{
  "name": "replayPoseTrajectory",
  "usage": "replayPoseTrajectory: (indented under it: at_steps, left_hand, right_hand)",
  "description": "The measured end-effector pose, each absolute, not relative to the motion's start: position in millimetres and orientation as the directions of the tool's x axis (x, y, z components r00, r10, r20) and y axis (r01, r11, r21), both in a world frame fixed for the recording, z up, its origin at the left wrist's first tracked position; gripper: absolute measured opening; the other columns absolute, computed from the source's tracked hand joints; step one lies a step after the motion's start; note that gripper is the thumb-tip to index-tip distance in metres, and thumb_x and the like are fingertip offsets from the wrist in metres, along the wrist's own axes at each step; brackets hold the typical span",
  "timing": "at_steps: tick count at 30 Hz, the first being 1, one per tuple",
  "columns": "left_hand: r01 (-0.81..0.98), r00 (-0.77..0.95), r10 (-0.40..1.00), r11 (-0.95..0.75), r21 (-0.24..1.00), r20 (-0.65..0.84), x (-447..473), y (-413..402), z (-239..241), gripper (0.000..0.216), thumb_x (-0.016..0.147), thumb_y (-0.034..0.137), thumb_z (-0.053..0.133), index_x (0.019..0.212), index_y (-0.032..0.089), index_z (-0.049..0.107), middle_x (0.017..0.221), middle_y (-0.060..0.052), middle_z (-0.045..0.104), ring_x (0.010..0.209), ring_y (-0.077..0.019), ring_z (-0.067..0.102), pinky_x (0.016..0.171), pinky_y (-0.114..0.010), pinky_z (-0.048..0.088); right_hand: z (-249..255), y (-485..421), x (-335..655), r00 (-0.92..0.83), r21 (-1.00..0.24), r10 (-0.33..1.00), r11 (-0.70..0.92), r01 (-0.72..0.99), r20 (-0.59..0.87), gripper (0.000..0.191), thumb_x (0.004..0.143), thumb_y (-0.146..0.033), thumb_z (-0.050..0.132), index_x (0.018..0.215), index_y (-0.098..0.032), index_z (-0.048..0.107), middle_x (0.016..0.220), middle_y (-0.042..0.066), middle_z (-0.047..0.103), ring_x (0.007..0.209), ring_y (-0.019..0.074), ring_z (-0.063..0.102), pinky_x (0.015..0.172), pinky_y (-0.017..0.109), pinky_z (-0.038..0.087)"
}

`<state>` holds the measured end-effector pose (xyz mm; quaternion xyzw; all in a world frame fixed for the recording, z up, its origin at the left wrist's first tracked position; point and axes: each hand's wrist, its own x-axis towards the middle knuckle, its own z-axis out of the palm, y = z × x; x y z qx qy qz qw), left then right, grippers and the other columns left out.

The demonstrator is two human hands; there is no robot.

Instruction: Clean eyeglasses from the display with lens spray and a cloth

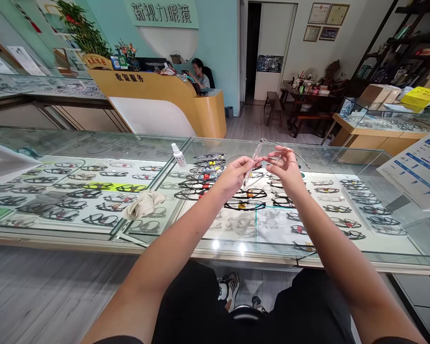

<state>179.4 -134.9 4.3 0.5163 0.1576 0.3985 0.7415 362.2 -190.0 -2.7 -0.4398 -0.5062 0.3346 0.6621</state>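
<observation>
A pair of clear-framed eyeglasses (257,152) is up in front of me, above the glass display counter (232,239). My left hand (236,176) pinches the frame near its front. My right hand (282,165) has its fingers bent around the nearer part of the glasses, by a temple arm; the exact grip is partly hidden. On the glass below lie several dark-framed eyeglasses (245,205) with small coloured tags. A white spray bottle (179,155) stands to the left of my hands, and a crumpled beige cloth (143,205) lies nearer to me.
Rows of eyeglasses (340,209) fill the case under the glass. A printed sheet (417,167) stands at the right and a white object (7,162) at the left. Beyond, a person (200,76) sits behind a yellow service desk (157,88). My legs are under the counter edge.
</observation>
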Motion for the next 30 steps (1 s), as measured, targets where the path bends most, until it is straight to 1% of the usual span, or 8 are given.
replayPoseTrajectory:
  at_steps: [4, 11, 15, 19, 22, 25, 26, 30]
  left_hand:
    - [-0.474, 0.615, 0.768, 0.181, 0.862, 0.177, 178.5, -130.7, 4.0, 0.035, 0.083, 0.041, 0.089, 0.084, 0.019, 0.061, 0.129, -0.01, 0.078, 0.127, -0.0226, 0.067, 0.109, -0.035, 0.045]
    - [-0.514, 0.518, 0.842, 0.164, 0.842, 0.152, 174.2, -120.4, 5.3, 0.029, 0.087, 0.036, 0.086, 0.087, 0.021, 0.061, 0.136, -0.004, 0.075, 0.113, -0.0163, 0.069, 0.087, -0.025, 0.049]
    - [-0.571, 0.422, 0.897, 0.15, 0.807, 0.132, 169.6, -112.2, 8.4, 0.025, 0.09, 0.034, 0.082, 0.09, 0.022, 0.061, 0.133, -0.002, 0.076, 0.107, -0.014, 0.069, 0.085, -0.024, 0.051]
    - [-0.614, 0.37, 0.92, 0.14, 0.777, 0.127, 164.0, -104.0, 10.8, 0.02, 0.093, 0.034, 0.079, 0.092, 0.022, 0.063, 0.129, -0.001, 0.076, 0.105, -0.0139, 0.069, 0.082, -0.024, 0.05]
    - [-0.594, 0.364, 0.921, 0.116, 0.796, 0.137, 159.0, -99.6, 12.1, 0.023, 0.092, 0.037, 0.08, 0.09, 0.023, 0.063, 0.128, -0.001, 0.075, 0.109, -0.0163, 0.068, 0.081, -0.025, 0.048]
    - [-0.486, 0.344, 0.912, -0.031, 0.873, 0.224, 157.1, -101.1, 11.8, 0.028, 0.085, 0.039, 0.086, 0.085, 0.022, 0.065, 0.125, -0.003, 0.075, 0.12, -0.02, 0.065, 0.092, -0.027, 0.047]
    - [-0.436, 0.329, 0.904, -0.11, 0.893, 0.272, 158.0, -103.5, 11.2, 0.029, 0.083, 0.04, 0.088, 0.084, 0.021, 0.066, 0.126, -0.005, 0.074, 0.124, -0.0212, 0.063, 0.097, -0.028, 0.046]
    - [-0.297, 0.37, 0.851, -0.271, 0.916, 0.372, 167.0, -119.6, 7.0, 0.032, 0.08, 0.046, 0.089, 0.082, 0.019, 0.071, 0.142, -0.008, 0.067, 0.132, -0.027, 0.06, 0.107, -0.034, 0.044]
  right_hand:
    - [-5.5, -186.3, 363.9, 0.251, -0.903, 0.88, 0.427, -0.046, 0.404, 0.071, 0.069, -0.027, 0.08, 0.128, -0.036, 0.042, 0.123, 0.002, 0.062, 0.116, 0.0257, 0.074, 0.101, 0.044, 0.059]
    - [-1.7, -190.7, 363.2, 0.294, -0.888, 0.841, 0.455, 0.068, 0.453, 0.024, 0.075, -0.032, 0.078, 0.085, -0.026, 0.057, 0.109, 0.004, 0.064, 0.114, 0.0265, 0.068, 0.107, 0.047, 0.053]
    - [2.8, -193.5, 361.1, 0.33, -0.9, 0.847, 0.435, 0.02, 0.417, 0.017, 0.072, -0.032, 0.075, 0.066, -0.026, 0.06, 0.092, 0.004, 0.063, 0.105, 0.0271, 0.064, 0.104, 0.047, 0.052]
    - [7.2, -196.4, 367.4, 0.181, -0.928, 0.912, 0.373, 0.0, 0.367, 0.017, 0.072, -0.026, 0.071, 0.058, -0.025, 0.061, 0.087, 0.004, 0.065, 0.101, 0.0263, 0.063, 0.098, 0.046, 0.052]
    - [12.2, -201.8, 374.3, 0.016, -0.907, 0.931, 0.353, 0.229, 0.366, 0.017, 0.077, -0.028, 0.074, 0.064, -0.024, 0.065, 0.094, 0.004, 0.066, 0.1, 0.0262, 0.064, 0.097, 0.047, 0.051]
    - [15.2, -208.1, 371.4, -0.016, -0.695, 0.887, 0.374, 0.614, 0.462, 0.007, 0.083, -0.033, 0.077, 0.083, -0.026, 0.074, 0.105, 0.006, 0.067, 0.107, 0.0303, 0.064, 0.105, 0.054, 0.046]
    - [14.6, -209.7, 367.1, -0.016, -0.617, 0.865, 0.37, 0.694, 0.501, 0.012, 0.085, -0.035, 0.077, 0.094, -0.027, 0.076, 0.107, 0.007, 0.068, 0.11, 0.032, 0.063, 0.107, 0.056, 0.045]
    - [4.8, -212.2, 341.0, -0.052, -0.556, 0.817, 0.436, 0.708, 0.574, 0.046, 0.094, -0.051, 0.072, 0.133, -0.027, 0.066, 0.127, 0.014, 0.068, 0.121, 0.0362, 0.063, 0.106, 0.057, 0.049]
